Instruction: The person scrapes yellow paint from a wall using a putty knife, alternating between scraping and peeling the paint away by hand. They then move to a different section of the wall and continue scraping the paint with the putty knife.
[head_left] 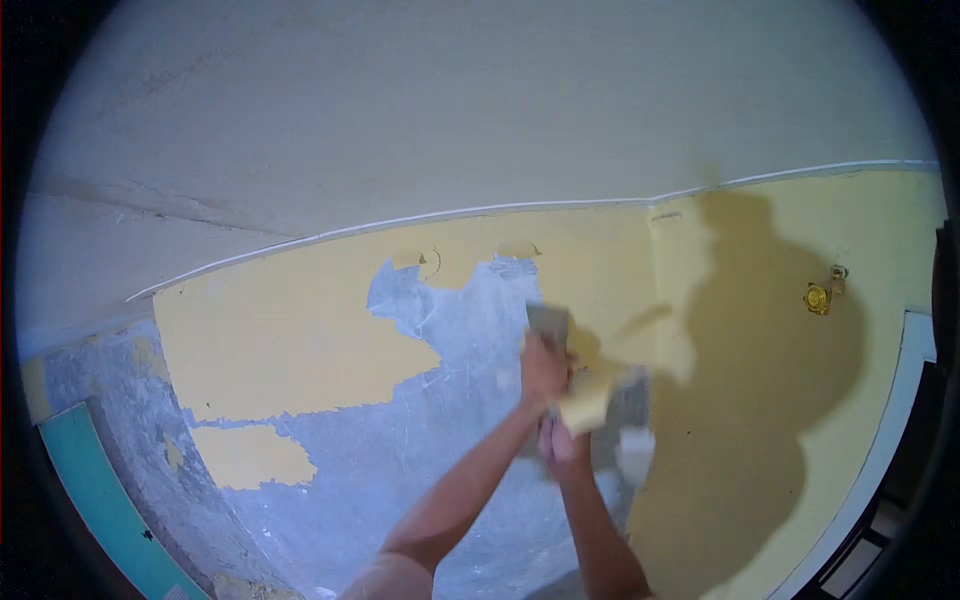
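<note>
Against the wall, my left hand [545,372] is closed round a scraper [548,319], whose flat metal blade points upward at the edge of the yellow paint. Just below, my right hand [568,445] is closed at the lower end of the same tool; its fingers are blurred and the handle is mostly hidden. A loose yellow paint flake [587,403] is beside my hands, smeared by motion. Another pale flake [636,457] shows to the right of my right hand. Bare grey plaster [470,420] surrounds both hands.
Yellow paint [290,350] still covers the wall to the left, with ragged edges. A yellow side wall [740,420] meets it at a corner and carries my shadow. Above is the ceiling [450,110]. A brass fitting [817,298] and a teal frame [110,500] stand at the sides.
</note>
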